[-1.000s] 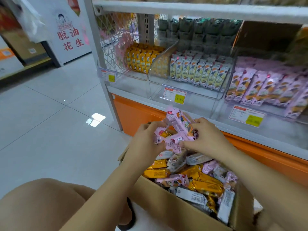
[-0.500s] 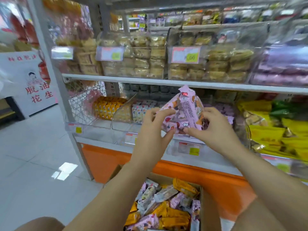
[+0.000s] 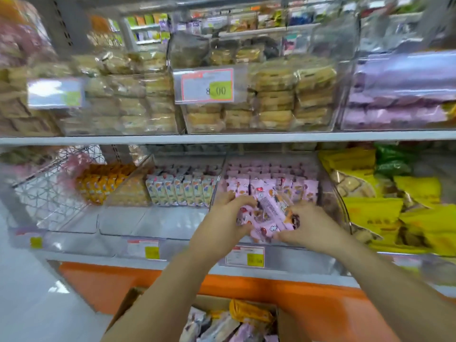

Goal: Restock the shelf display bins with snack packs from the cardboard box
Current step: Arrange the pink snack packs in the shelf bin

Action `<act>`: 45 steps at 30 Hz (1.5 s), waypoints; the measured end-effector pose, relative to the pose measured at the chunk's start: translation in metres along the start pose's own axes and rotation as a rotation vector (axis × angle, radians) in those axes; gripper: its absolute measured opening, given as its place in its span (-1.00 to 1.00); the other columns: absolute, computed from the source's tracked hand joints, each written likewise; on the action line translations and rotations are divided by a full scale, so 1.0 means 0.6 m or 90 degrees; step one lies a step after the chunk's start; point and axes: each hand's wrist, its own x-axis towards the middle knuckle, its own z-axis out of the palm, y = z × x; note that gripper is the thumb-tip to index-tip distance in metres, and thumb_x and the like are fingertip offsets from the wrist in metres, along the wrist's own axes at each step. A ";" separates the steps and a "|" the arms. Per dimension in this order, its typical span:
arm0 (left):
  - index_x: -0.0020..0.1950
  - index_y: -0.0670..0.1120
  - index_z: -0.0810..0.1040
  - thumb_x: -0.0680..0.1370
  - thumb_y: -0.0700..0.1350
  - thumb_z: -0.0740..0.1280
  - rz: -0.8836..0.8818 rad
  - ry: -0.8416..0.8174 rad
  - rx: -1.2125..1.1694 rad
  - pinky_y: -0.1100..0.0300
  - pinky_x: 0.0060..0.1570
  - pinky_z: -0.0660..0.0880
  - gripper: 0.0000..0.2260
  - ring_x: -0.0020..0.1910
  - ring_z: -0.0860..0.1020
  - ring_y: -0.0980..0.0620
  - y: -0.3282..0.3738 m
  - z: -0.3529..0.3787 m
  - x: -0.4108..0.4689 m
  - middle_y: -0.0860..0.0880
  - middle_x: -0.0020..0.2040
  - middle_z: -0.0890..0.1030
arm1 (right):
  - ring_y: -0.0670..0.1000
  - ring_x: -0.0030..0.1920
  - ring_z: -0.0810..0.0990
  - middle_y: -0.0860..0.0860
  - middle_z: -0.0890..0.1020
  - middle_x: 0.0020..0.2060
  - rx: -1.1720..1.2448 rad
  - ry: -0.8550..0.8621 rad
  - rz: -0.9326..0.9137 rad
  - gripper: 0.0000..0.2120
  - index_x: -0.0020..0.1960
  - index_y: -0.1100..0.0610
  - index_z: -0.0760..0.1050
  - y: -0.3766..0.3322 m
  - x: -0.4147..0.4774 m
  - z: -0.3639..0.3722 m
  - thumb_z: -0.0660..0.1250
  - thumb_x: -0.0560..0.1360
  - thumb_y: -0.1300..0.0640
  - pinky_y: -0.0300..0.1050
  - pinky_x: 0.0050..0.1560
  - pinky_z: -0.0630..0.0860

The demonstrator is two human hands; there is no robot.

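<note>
the fingers of the left hand [image 3: 222, 223] curl over the left end of a bundle of pink snack packs [image 3: 269, 218], and the fingers and thumb of the right hand [image 3: 311, 228] curl round its right end, so both hands grip the same bundle between them. the packs are small oblong pillow wrappers in glossy pale pink film with crimped ends, printed with little cartoon figures, red spots and brown-orange patches. they lie fanned and overlapping; the topmost one has its long axis running from about 11 o'clock down to 5 o'clock, with its printed face up toward the camera.

the bundle sits low at the front of a clear plastic bin [image 3: 337, 201] on the lower shelf. just beyond it, at 12 o'clock, a row of matching pink packs [image 3: 271, 186] stands upright, faces forward. a price tag [image 3: 244, 256] hangs on the bin's front at 6 o'clock of the hands.

at 9 o'clock the next clear bin holds upright cream packs [image 3: 177, 191], and further the same way there are orange packs [image 3: 98, 186]. at 3 o'clock lie crinkled yellow bags [image 3: 382, 213]. above the white shelf edge [image 3: 222, 138], clear bins are stacked with pale, blurred pastry packs [image 3: 271, 99].

at 6 o'clock, between the forearms, the cardboard box [image 3: 128, 302] stands open before the orange base panel [image 3: 320, 307], with mixed orange, pink and white wrappers [image 3: 249, 314] loose inside.
</note>
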 end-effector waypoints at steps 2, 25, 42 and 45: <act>0.29 0.09 0.47 0.51 -0.14 0.41 -0.001 -0.053 -0.004 0.34 0.02 0.32 -0.62 -0.01 0.37 0.11 -0.008 0.010 0.006 0.00 0.22 0.38 | -0.09 -0.38 0.34 -0.01 0.37 -0.32 0.016 -0.059 0.014 -0.58 -0.35 0.02 0.28 0.011 0.005 0.013 0.51 0.34 -0.09 -0.24 -0.43 0.16; 0.05 0.12 0.47 0.51 -0.21 0.40 -0.035 -0.139 -0.142 0.42 -0.32 0.34 -0.74 -0.23 0.38 0.08 -0.022 0.048 0.068 0.00 -0.16 0.43 | -0.10 -0.08 0.51 -0.11 0.48 -0.02 0.266 -0.060 0.089 -0.52 0.39 0.02 0.32 0.028 0.024 0.021 0.37 0.51 0.08 -0.19 -0.03 0.43; 0.07 0.05 0.39 0.54 -0.14 0.38 -0.049 -0.106 -0.106 0.08 0.00 0.46 -0.78 0.07 0.52 -0.07 -0.019 0.071 0.106 -0.02 0.14 0.53 | 0.02 0.18 0.53 0.01 0.52 0.30 0.073 -0.029 0.039 -0.59 0.33 0.06 0.46 0.034 0.041 0.003 0.35 0.52 0.01 -0.13 0.16 0.43; 0.34 0.10 0.32 0.55 -0.19 0.36 -0.091 -0.135 -0.165 0.21 0.02 0.43 -0.57 0.13 0.41 0.08 -0.024 0.065 0.104 -0.06 0.32 0.43 | 0.01 0.30 0.45 0.00 0.44 0.37 0.076 -0.071 0.034 -0.56 0.34 0.09 0.45 0.032 0.039 -0.006 0.39 0.49 0.03 -0.14 0.25 0.36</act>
